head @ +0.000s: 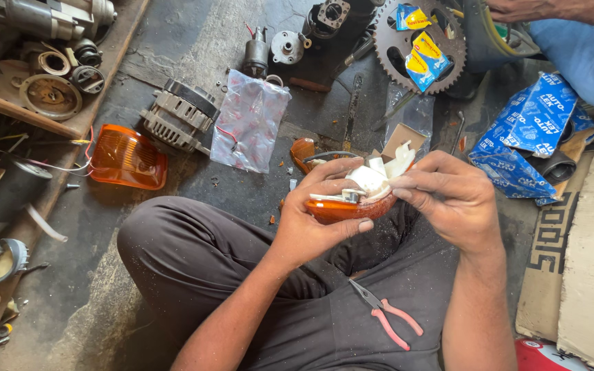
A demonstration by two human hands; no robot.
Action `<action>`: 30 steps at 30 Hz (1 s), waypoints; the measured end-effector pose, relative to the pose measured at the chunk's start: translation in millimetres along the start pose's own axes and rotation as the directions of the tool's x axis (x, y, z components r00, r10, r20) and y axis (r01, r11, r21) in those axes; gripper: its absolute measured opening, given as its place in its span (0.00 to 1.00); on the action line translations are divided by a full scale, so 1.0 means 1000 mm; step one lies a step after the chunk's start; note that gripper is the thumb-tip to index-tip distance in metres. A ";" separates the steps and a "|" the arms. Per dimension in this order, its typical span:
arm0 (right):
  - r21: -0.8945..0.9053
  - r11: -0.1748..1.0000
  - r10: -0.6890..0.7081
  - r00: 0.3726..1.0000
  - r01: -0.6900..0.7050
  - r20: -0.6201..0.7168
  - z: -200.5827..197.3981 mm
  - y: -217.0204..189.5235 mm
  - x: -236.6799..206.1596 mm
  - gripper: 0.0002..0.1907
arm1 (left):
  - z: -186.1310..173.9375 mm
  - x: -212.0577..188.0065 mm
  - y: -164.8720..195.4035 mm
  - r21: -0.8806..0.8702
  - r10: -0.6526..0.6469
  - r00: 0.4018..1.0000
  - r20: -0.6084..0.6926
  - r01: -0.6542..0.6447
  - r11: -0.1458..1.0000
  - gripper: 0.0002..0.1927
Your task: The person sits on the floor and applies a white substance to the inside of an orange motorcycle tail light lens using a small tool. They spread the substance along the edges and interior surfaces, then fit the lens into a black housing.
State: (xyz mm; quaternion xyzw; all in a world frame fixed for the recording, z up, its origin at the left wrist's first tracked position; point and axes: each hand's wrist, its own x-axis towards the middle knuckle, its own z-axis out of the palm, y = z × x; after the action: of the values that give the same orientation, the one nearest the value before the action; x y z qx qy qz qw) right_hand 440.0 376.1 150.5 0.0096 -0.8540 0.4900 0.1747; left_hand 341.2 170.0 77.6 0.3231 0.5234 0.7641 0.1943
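A grimy workshop floor [194, 41] is lying under a scatter of parts, and a person in dark trousers is sitting cross-legged on it. The left hand [314, 220] is cupping an orange lamp [348, 206] from below, fingers curled around its far side and thumb pressing along its near rim, so the hand is closed on it above the lap. The right hand [448, 199] is meeting it from the right, its fingertips pinching the white insert [379, 177] that is sticking up out of the lamp. Pliers [386, 316] with pink handles are resting on the right thigh, well below both hands. On the floor to the left, a second orange lens [126, 158] is lying just beside an alternator [179, 113], with a clear plastic bag [249, 120] next to that. Farther back a sprocket [417, 45] is carrying small blue-and-yellow packets. Blue boxes [531, 134] are lying crumpled at the right, near another person's blue sleeve [586, 58].
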 end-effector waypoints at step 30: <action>-0.002 1.000 0.001 1.000 -0.001 -0.016 -0.020 0.013 0.005 0.10 | -0.004 0.002 0.002 -0.005 -0.017 0.999 0.047 0.018 1.000 0.23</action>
State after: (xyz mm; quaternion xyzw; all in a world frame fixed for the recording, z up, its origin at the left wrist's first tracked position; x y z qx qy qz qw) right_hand 438.6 400.8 150.7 0.0053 -0.8530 0.4893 0.1812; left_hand 336.4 167.9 78.8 0.3358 0.5194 0.7560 0.2142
